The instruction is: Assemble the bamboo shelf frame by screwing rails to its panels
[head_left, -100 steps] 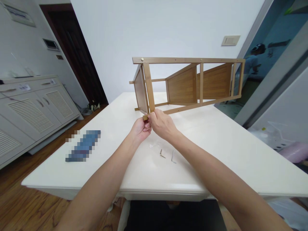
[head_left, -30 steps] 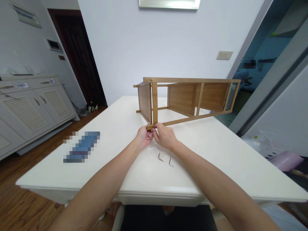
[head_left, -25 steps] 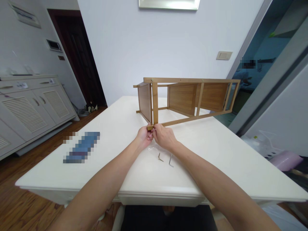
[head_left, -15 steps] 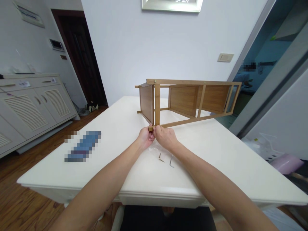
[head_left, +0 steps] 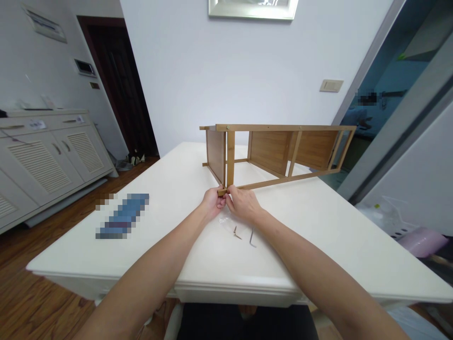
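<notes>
A wooden shelf rack (head_left: 260, 127) lies on its side on the white table. My left hand (head_left: 212, 203) is closed around the end of its near lower post, left of the corner joint. Close beside it, my right hand (head_left: 244, 202) has its thumb and bent fingers closed at the same post by the crossbar. Whether a small part sits between those fingertips is hidden. Just below my hands are a clear plastic bag (head_left: 226, 219), a few screws (head_left: 237, 233) and an L-shaped hex key (head_left: 251, 238).
A blurred blue flat object (head_left: 123, 217) lies on the left of the white table (head_left: 170, 189). The wall with a light switch (head_left: 331, 85) stands behind the rack. A white cabinet (head_left: 53, 146) is at the far left, and a pink roll (head_left: 426, 242) lies beyond the right edge.
The rack's upper rail has tipped lower at its near-left end. My right fingers have shifted slightly on the post, and my left hand keeps its hold.
</notes>
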Demonstrator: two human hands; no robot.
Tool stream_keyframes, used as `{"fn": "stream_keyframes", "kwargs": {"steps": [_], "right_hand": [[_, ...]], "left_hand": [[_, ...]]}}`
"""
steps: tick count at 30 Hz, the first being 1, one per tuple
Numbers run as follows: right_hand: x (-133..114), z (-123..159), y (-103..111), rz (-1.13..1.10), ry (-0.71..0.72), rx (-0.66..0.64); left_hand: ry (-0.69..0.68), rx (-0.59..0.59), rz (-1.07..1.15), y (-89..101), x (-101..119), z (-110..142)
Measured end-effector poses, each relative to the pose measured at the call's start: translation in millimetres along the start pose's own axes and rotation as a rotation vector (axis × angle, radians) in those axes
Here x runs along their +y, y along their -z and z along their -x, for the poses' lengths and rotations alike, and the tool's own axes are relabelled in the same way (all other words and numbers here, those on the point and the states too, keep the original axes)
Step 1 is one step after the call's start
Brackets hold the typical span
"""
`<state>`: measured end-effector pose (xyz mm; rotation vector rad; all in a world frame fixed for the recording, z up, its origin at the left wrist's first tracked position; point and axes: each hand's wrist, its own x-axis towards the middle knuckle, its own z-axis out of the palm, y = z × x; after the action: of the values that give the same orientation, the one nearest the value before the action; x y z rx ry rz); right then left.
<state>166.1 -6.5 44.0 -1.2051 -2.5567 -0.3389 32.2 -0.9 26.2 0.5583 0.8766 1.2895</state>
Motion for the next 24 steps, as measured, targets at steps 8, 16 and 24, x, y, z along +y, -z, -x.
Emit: {"fn": "stream_keyframes", "kwargs": {"steps": [8, 16, 24], "right_hand": [[-5, -1, -17, 0.113, 0.043, -0.063], [-10, -3, -17, 0.178, 0.075, -0.070], [-3, -2, -13, 0.081, -0.005, -0.055]], "left_hand": [[-0.033, 0.082, -0.131, 7.9, 0, -7], [-0.026, 0.094, -0.229, 11.6, 5, -10], [0.035, 0.038, -0.267, 9.9, 15, -4]]}}
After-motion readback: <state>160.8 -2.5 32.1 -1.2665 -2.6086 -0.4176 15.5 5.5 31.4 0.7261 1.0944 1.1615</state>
